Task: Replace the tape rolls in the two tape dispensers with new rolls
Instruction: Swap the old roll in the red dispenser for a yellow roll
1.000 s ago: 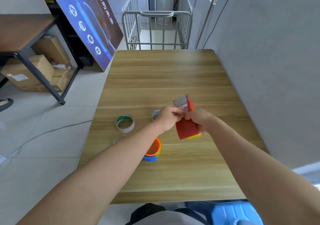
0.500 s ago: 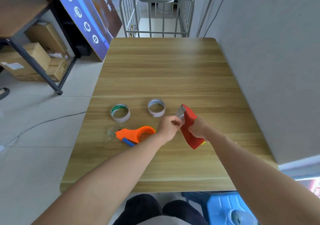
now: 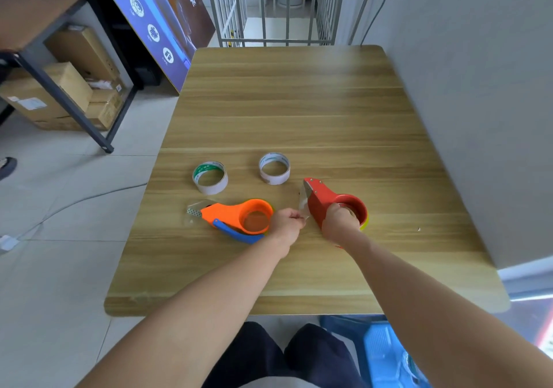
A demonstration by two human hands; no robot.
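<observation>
Two dispensers lie on the wooden counter (image 3: pixel 299 103). The red plastic tape dispenser (image 3: pixel 321 200) holds a roll, and the right hand (image 3: pixel 339 221) has its fingers clamped round it. The orange plastic tape dispenser (image 3: pixel 236 212), at its 9 o'clock, holds a clear roll. The left hand (image 3: pixel 287 223) pinches the red one's clear tape strip (image 3: pixel 303 209). Two loose rolls sit at 12 o'clock: a green-printed tape roll (image 3: pixel 210 178) and a white tape roll (image 3: pixel 274 168).

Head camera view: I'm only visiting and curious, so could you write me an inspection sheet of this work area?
Surface: wooden table, woodgrain top.
Job's things: red dispenser, held; orange dispenser on its side, clear tape trailing from its blade; green-printed roll and white roll lying flat behind them.
Clutter: tiny speck, too small to identify.
Hands: right hand grips the red dispenser; left hand pinches its tape end.
Cables: pale cable on the floor, left of the table.
Surroundings: blue poster, cardboard boxes, metal cart, grey wall.
</observation>
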